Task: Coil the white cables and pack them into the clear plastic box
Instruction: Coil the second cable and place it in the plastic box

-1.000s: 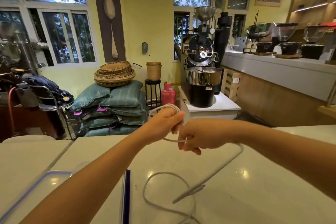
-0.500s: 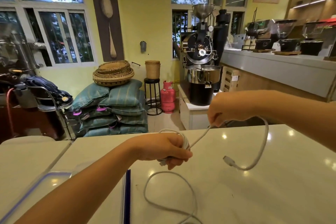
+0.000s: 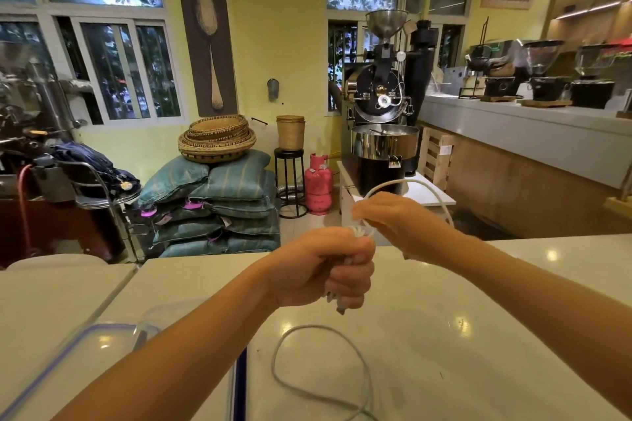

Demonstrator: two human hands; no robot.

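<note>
My left hand (image 3: pixel 333 267) is a fist closed around a bundle of coiled white cable (image 3: pixel 360 232), its loops sticking out above the fist and ends poking out below. Just behind and to the right, my right hand (image 3: pixel 393 220) pinches the same cable, which arcs up over it in a loop (image 3: pixel 410 183). A second white cable (image 3: pixel 301 328) lies loose in a big loop on the white table (image 3: pixel 461 335) near me. The clear plastic box (image 3: pixel 99 342) with a blue-edged rim sits at the lower left, partly hidden by my left forearm.
A blue strip (image 3: pixel 240 383), a box or lid edge, runs along the table beside my left arm. Beyond the table's far edge are stacked green sacks (image 3: pixel 219 208), a pink gas cylinder (image 3: pixel 318 183), a coffee roaster (image 3: pixel 384 133) and a long counter (image 3: pixel 530 137) at right.
My right hand came back from the right toward my left fist, wrapping the cable's free end over into another loop. My left hand rose slightly. The dangling plug end is no longer hanging.
</note>
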